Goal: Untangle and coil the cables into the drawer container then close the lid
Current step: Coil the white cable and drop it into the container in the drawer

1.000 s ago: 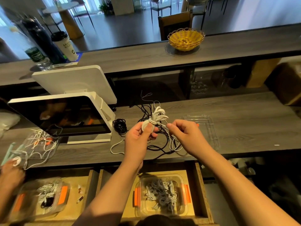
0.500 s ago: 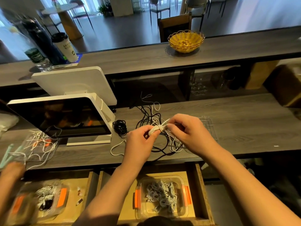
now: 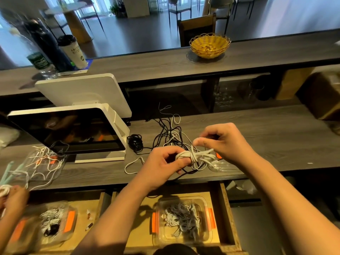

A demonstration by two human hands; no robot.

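Two bare hands work a white cable bundle (image 3: 196, 156) just above the near edge of a grey wood-grain table (image 3: 266, 137). The left hand (image 3: 161, 164) has its grip curled around one end of the coiled bundle, thumb on top. The right hand (image 3: 223, 142) pinches a strand of the same cable between thumb and forefinger, at the wrap around the bundle's middle. Loose loops of the bundle stick out to the right.

Behind the hands, a tangle of black and white cables (image 3: 170, 133) lies on the table, with a small black coil (image 3: 135, 142) to its left and a loose white cable loop (image 3: 133, 164) nearer the edge. A clear plastic lid (image 3: 225, 166) with an orange clip lies on the table under the right hand.

Below the table edge, an open wooden drawer (image 3: 229, 216) holds a clear container (image 3: 184, 219) with orange latches, lid off, with coiled white cables inside it.

Left of the tangle stands a white point-of-sale screen (image 3: 73, 133). On the far upper counter sits a yellow woven basket (image 3: 209, 45). At the far left, another person's hand (image 3: 15, 199) holds a white cable.
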